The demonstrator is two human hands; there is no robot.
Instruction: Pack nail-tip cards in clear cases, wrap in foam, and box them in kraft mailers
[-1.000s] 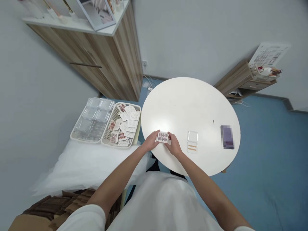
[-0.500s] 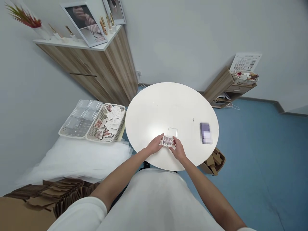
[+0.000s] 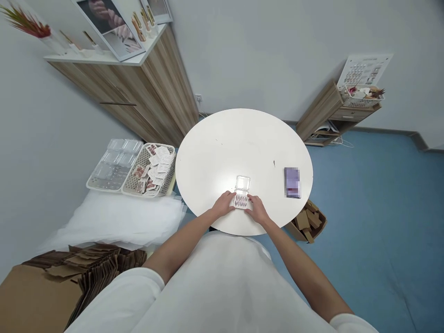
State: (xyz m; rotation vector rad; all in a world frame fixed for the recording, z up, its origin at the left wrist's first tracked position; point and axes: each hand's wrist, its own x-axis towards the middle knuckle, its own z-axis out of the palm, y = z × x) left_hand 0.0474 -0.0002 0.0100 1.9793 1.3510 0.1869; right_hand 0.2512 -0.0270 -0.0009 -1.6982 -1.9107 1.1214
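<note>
A small card of press-on nails lies on the round white table, close to its near edge. My left hand grips the card's left side and my right hand grips its right side, fingers curled on it. A clear plastic case stands open just behind the card, touching it.
A blurred purple item lies on the table's right part. Left of the table, two baskets hold clear cases and nail cards. Flattened cardboard boxes sit at lower left, a box of scraps under the table's right.
Both hands carried the nail card rightward to the clear case, which now sits directly behind it. The camera view has shifted, so the table appears more centred.
</note>
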